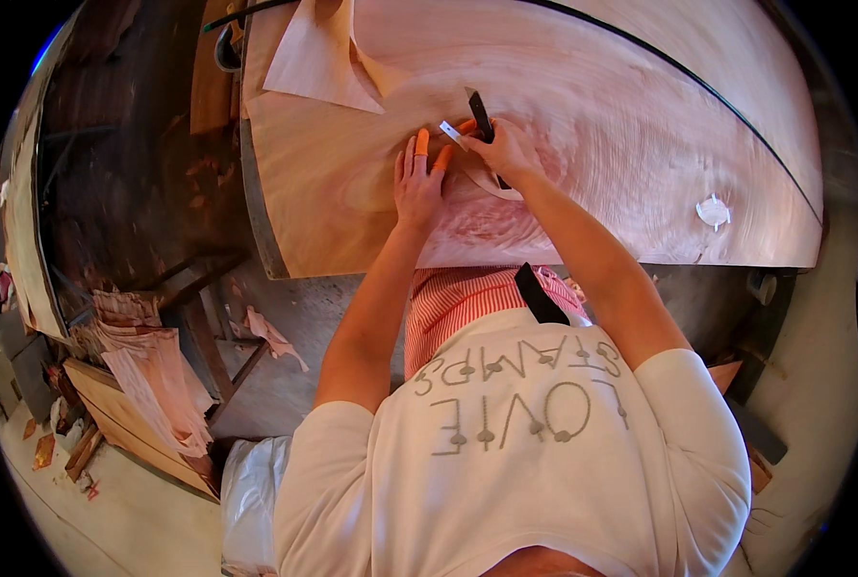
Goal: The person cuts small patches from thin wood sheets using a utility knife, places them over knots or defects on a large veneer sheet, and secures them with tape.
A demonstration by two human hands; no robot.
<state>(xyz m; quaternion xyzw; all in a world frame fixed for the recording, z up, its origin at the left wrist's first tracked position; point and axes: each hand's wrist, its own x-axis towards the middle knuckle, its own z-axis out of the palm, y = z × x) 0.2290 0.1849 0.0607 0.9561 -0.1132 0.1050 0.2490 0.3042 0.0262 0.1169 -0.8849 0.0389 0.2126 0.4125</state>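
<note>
Left hand (417, 185) lies flat, grip released, on the pale grained veneer sheet (593, 144) at twelve o'clock. Right hand (506, 152) seems clenched around a dark knife (480, 115); orange fingertip guards (421, 141).

You're in a woodworking shop: broad veneer sheet (583, 125) covers the table (256, 183), veneer offcuts (155, 375) stacked left.

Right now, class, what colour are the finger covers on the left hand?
Orange finger covers, on the left hand; head view.
</note>
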